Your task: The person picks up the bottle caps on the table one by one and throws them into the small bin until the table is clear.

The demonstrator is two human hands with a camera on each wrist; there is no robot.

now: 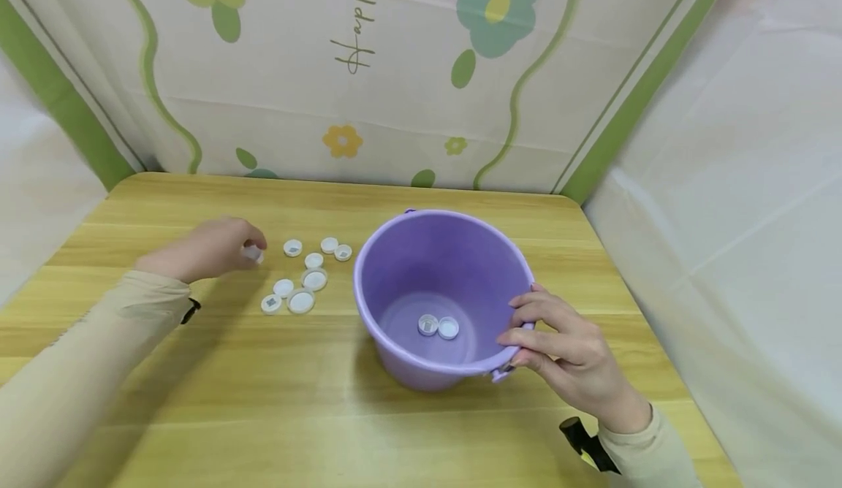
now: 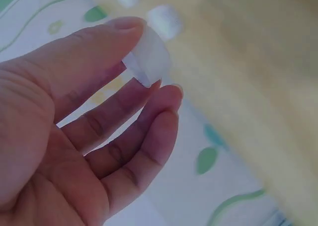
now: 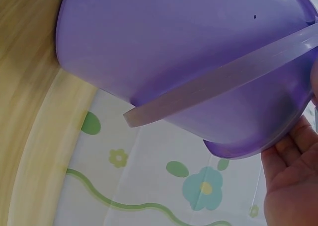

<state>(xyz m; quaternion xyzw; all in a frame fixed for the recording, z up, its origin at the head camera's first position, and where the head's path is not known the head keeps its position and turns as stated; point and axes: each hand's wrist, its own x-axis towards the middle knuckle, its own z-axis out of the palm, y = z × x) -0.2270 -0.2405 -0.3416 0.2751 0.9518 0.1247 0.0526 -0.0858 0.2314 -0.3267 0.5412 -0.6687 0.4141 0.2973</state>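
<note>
My left hand (image 1: 213, 248) is at the left of the table, pinching a small round white plastic case (image 2: 149, 57) between thumb and fingers. To its right, several similar round cases (image 1: 301, 301) lie scattered on the wood, some with a small grey square inside. A purple bucket (image 1: 441, 221) stands upright near the middle of the table. Two round cases (image 1: 448, 328) lie side by side on its floor. My right hand (image 1: 572, 349) grips the bucket's rim on the right, fingers over the edge and thumb outside. In the right wrist view the bucket's handle (image 3: 218, 82) hangs along its side.
The wooden table (image 1: 296, 415) has rounded back corners. A white cloth (image 1: 408, 108) with printed flowers hangs behind it, and pale sheeting (image 1: 743, 239) hangs at the right. A dark strap (image 1: 585, 444) sits on the right wrist.
</note>
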